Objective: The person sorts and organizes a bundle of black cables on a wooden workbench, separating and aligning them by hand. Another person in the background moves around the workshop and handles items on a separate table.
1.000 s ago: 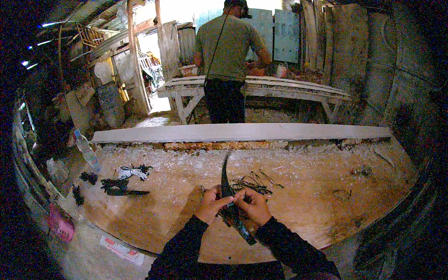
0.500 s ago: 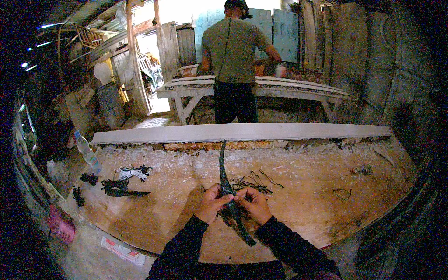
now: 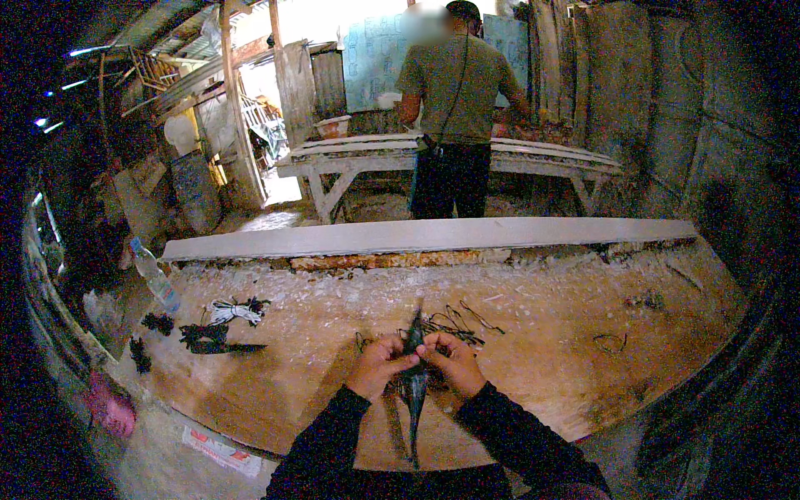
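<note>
A long dark strip (image 3: pixel 415 408), flat and narrowing toward its ends, is held upright in front of me over the wooden table (image 3: pixel 533 392). My left hand (image 3: pixel 377 368) pinches it at the middle from the left. The fingers of my right hand (image 3: pixel 455 365) close on it from the other side, thumbs nearly meeting. Just beyond my right hand lie loose thin black cords (image 3: pixel 458 327). To the left rest a bundle of white cord (image 3: pixel 237 312), black cord bundles (image 3: pixel 205 336) and a flat dark pointed piece (image 3: pixel 243 348).
A clear plastic bottle (image 3: pixel 156 278) stands at the table's left edge. Along the far edge runs a long pale board (image 3: pixel 433 237), with scraps before it. Behind, a person (image 3: pixel 460 87) stands at a white bench (image 3: pixel 342 158). A small cord loop (image 3: pixel 613 342) lies at right.
The strip has swung from a slant to nearly vertical, its far end now lower and closer to my hands. My hands have stayed nearly in place. The person behind has shifted right.
</note>
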`<action>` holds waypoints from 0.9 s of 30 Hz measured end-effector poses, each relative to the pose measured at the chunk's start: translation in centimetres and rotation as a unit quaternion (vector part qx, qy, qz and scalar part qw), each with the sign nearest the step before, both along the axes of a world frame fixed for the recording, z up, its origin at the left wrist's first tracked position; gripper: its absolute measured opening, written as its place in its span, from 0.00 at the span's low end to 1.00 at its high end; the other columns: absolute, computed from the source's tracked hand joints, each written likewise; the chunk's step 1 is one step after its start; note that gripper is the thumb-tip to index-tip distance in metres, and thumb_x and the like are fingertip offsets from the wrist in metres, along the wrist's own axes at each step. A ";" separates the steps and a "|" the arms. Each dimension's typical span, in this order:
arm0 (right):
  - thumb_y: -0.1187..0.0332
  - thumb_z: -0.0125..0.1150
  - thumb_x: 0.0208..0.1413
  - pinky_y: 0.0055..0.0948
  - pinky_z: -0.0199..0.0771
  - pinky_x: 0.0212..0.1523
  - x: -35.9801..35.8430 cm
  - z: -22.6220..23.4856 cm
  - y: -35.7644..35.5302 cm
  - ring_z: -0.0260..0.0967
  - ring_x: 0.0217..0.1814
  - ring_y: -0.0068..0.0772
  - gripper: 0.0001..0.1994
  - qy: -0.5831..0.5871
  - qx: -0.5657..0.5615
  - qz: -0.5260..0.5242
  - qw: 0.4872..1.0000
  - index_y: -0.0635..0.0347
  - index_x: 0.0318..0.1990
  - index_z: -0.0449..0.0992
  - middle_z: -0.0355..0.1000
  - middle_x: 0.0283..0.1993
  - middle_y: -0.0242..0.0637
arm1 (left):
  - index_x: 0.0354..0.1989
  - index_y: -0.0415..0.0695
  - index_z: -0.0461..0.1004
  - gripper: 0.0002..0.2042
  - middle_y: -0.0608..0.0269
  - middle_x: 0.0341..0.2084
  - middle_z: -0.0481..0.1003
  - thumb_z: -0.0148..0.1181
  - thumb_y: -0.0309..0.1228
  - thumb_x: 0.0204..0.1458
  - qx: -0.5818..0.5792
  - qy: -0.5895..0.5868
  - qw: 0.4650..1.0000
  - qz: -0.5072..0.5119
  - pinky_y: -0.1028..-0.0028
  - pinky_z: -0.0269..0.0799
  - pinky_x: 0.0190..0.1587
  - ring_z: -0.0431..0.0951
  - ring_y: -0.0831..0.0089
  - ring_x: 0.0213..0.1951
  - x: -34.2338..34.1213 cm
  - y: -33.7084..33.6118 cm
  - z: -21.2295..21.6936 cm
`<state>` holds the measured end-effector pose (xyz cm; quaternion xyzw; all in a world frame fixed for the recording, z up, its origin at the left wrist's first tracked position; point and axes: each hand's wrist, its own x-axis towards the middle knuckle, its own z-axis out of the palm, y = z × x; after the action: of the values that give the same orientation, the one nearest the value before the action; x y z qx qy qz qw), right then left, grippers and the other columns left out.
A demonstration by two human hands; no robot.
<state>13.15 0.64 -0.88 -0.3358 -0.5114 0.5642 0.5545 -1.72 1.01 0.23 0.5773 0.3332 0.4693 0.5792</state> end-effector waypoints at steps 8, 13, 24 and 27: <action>0.73 0.57 0.43 0.15 0.59 0.26 0.1 0.0 0.0 0.59 0.24 0.15 0.05 0.061 -0.028 0.024 0.997 0.57 0.23 0.66 0.64 0.22 0.23 | 0.21 0.47 0.64 0.07 0.76 0.17 0.64 0.56 0.30 0.43 -0.024 0.017 0.999 0.021 0.86 0.54 0.20 0.61 0.87 0.21 0.1 -0.5 0.7; 0.74 0.57 0.42 0.15 0.59 0.26 0.2 0.2 0.1 0.59 0.24 0.15 0.06 -0.102 0.018 -0.013 0.995 0.57 0.22 0.65 0.63 0.22 0.23 | 0.23 0.47 0.65 0.06 0.77 0.17 0.65 0.55 0.32 0.44 -0.003 0.026 0.998 0.048 0.87 0.52 0.18 0.60 0.89 0.18 0.0 -0.6 0.9; 0.75 0.58 0.41 0.16 0.59 0.27 0.2 -0.1 0.3 0.58 0.24 0.15 0.07 0.007 -0.032 -0.010 0.999 0.56 0.23 0.64 0.61 0.21 0.23 | 0.23 0.44 0.65 0.06 0.73 0.17 0.66 0.55 0.29 0.44 0.070 0.126 0.984 0.103 0.86 0.59 0.20 0.64 0.86 0.19 0.1 -1.2 2.1; 0.75 0.58 0.41 0.15 0.59 0.27 0.4 0.1 0.2 0.58 0.24 0.15 0.08 -0.038 -0.004 -0.032 0.999 0.56 0.22 0.64 0.61 0.21 0.23 | 0.22 0.44 0.65 0.06 0.72 0.17 0.67 0.56 0.29 0.43 0.057 0.130 0.985 0.101 0.86 0.60 0.21 0.64 0.86 0.19 0.0 -1.2 2.2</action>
<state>13.52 0.82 -0.78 -0.3756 -0.5191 0.5350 0.5506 -1.75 -0.18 2.39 0.6290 0.4353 0.4645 0.4462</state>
